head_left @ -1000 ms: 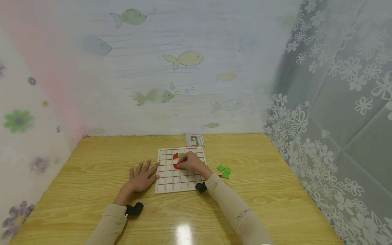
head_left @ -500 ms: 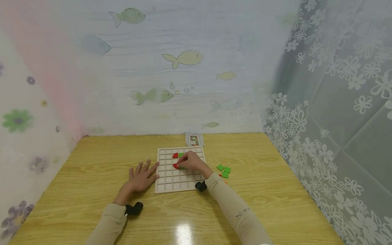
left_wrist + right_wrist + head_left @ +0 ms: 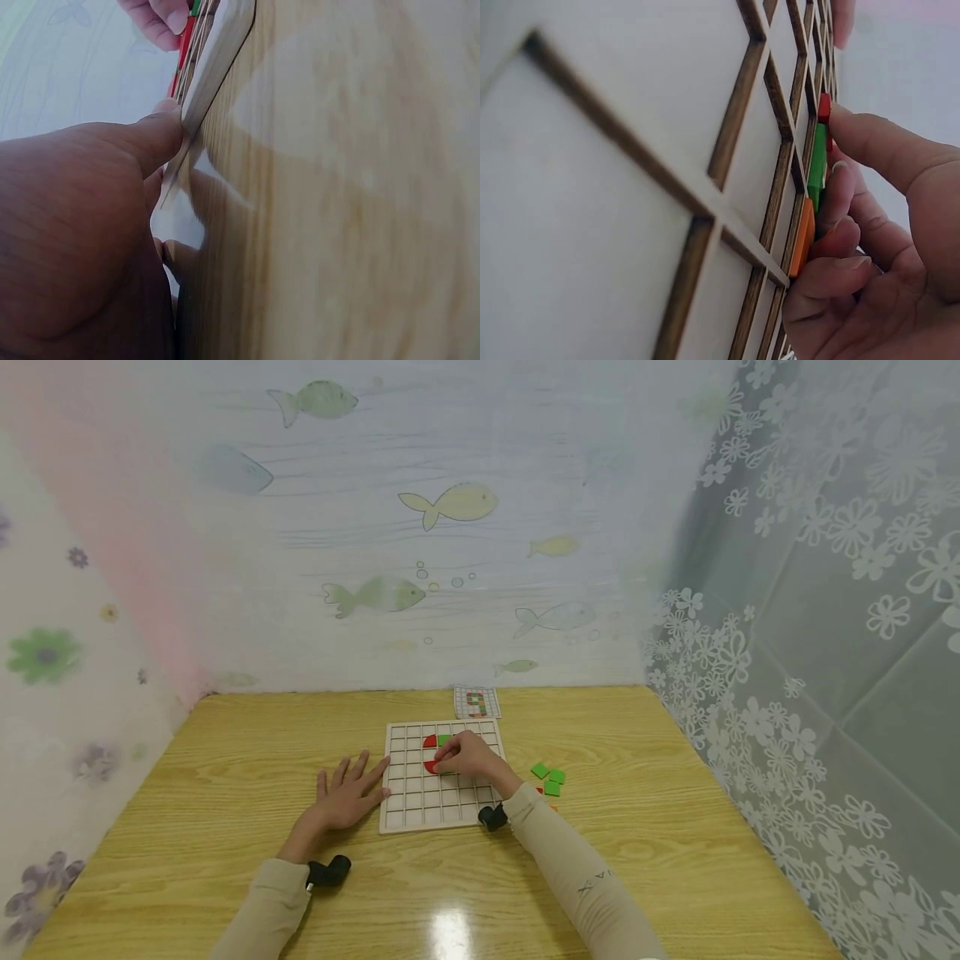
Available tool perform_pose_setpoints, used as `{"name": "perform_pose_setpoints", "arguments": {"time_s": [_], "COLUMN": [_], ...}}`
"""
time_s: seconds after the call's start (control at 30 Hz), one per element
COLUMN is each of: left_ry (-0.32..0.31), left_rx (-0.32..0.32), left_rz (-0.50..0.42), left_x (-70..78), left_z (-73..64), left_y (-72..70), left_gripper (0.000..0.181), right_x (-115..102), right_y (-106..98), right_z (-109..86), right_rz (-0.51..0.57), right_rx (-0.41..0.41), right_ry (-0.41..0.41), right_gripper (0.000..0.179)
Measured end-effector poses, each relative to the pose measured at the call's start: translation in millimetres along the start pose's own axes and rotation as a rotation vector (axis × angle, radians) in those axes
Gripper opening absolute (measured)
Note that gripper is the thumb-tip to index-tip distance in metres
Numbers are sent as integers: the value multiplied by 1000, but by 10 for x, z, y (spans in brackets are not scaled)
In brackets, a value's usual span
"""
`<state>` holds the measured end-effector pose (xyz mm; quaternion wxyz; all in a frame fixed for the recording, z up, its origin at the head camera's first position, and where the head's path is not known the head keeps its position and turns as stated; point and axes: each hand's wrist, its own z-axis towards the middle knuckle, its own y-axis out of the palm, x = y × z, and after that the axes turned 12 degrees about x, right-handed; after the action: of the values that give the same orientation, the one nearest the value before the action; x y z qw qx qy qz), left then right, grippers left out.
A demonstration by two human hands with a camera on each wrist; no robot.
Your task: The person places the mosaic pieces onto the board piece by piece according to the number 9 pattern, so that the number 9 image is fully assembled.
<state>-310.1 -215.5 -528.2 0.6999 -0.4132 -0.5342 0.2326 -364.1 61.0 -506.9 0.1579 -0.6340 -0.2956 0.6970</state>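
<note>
A pale wooden grid board [image 3: 408, 802] lies mid-table. My left hand [image 3: 348, 797] is spread flat beside it, thumb and a fingertip at its left edge; in the left wrist view the thumb [image 3: 161, 131] rests against the rim. Over the upper middle of the grid, my right hand [image 3: 474, 756] pinches a red rounded tile [image 3: 431, 767] at its cell, fingers partly hiding it. Another red rounded tile [image 3: 430, 741] and a green square tile [image 3: 444, 740] sit one row above. The right wrist view shows an orange tile [image 3: 802, 236] and a green tile [image 3: 817, 165] by the curled fingers.
Right of the board lie several loose green tiles [image 3: 552, 788], with red and orange ones partly behind the right sleeve [image 3: 570, 868]. A printed pattern card [image 3: 461, 703] stands behind the board. A painted wall [image 3: 360, 647] borders the table's back; a flowered panel [image 3: 795, 760] is on the right.
</note>
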Motion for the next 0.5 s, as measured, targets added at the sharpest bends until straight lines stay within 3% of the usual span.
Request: {"name": "perform_pose_setpoints", "arguments": {"time_s": [0.27,0.5], "left_ry": [24,25], "left_rx": [17,25], "left_rz": [-46,-17], "left_x": [-47,-113], "left_z": [6,41], "left_y": [20,68], "left_gripper": [69,70], "right_x": [28,32], "right_y": [8,19], "right_z": [17,30], "right_rz": [11,16], "right_rx": [-7,2], "right_ry": [-6,-12], "right_gripper": [12,9]}}
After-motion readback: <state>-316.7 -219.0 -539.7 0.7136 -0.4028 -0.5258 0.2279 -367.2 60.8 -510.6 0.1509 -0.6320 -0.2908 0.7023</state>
